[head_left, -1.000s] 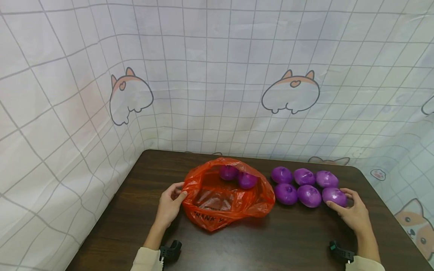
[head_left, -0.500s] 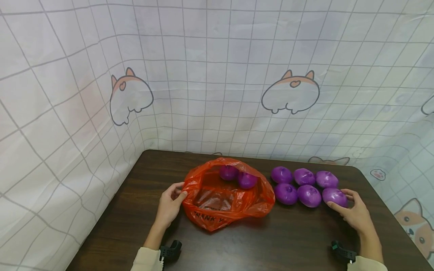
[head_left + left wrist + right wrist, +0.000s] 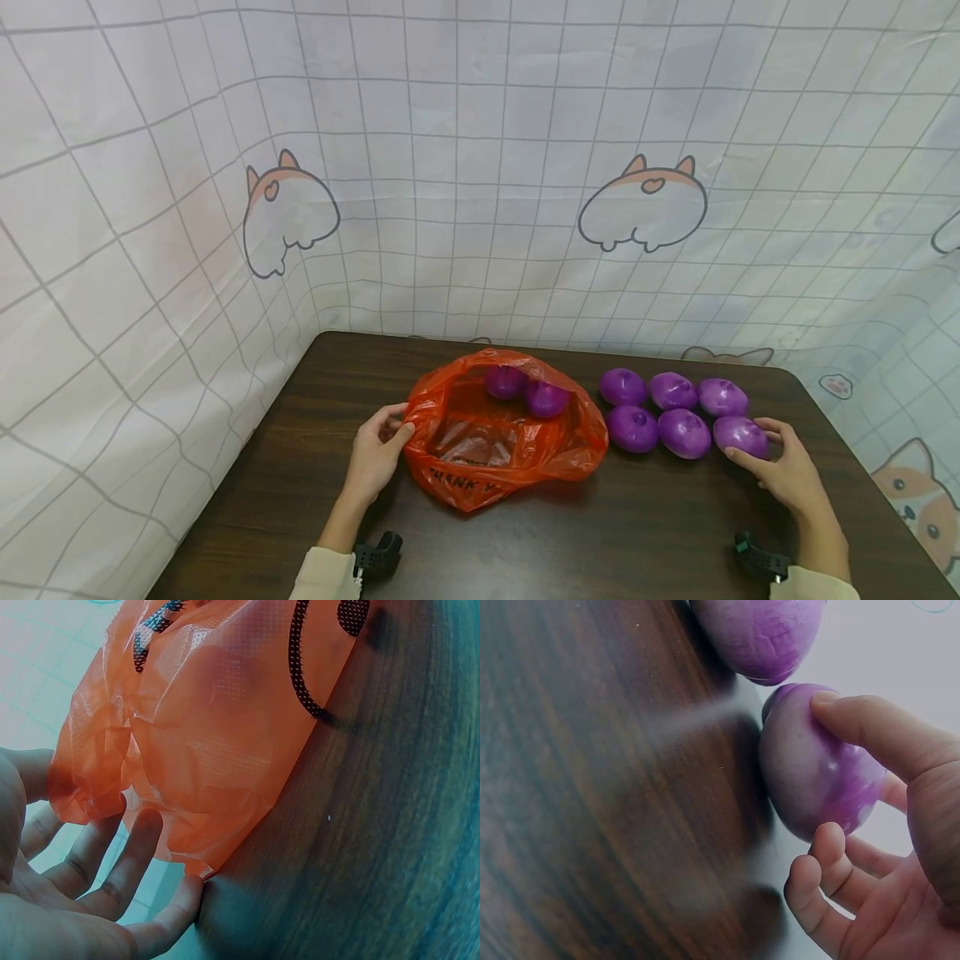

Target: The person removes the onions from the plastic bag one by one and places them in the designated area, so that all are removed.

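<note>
My left hand point(image 3: 378, 450) pinches the left edge of a red plastic bag point(image 3: 465, 479) with black print, and the bag's mouth gapes upward. In the left wrist view, the crumpled plastic point(image 3: 210, 750) lies between the thumb and fingers point(image 3: 135, 855). Two purple onions point(image 3: 547, 399) sit inside the bag. On the right, my right hand point(image 3: 787, 471) grips the nearest-right purple onion point(image 3: 738, 436) of two rows, thumb on one side and fingers on the other. The right wrist view shows this onion point(image 3: 817, 765) at the table surface, its glossy skin under the thumb.
Several more purple onions point(image 3: 683, 433) stand close together between the bag and my right hand. They rest on a dark wooden table point(image 3: 570, 542). Behind and beside the table hangs a white grid-patterned cloth point(image 3: 480, 208) with cartoon dogs.
My right wrist and forearm have shifted slightly to the right, while the fingers stay at the same onion. The left hand and the bag have not moved.
</note>
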Available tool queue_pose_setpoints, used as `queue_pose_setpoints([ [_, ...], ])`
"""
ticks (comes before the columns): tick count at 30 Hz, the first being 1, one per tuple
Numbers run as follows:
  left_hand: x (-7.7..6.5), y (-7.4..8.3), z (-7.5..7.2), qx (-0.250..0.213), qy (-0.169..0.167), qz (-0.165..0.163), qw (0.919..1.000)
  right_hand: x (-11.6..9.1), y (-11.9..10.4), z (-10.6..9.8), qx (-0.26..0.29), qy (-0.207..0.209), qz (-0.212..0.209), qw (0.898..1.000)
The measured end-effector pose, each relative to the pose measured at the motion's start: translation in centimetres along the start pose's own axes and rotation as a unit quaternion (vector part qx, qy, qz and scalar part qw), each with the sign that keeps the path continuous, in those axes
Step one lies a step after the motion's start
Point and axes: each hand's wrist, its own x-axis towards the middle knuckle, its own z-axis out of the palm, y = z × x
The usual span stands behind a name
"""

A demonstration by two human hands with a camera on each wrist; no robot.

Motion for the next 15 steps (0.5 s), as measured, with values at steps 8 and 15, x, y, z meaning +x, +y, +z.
queue_pose_setpoints([
  [8, 0.0, -0.1, 0.0, -0.005, 0.002, -0.003, 1.0000, -0.1, -1.0, -0.8, -0.032, 0.038, -0.014, 0.999],
  [15, 0.0, 0.0, 0.0, -0.001, 0.001, 0.000, 1.0000, -0.6, -4.2, -1.1, -0.056, 0.129, -0.058, 0.988],
])
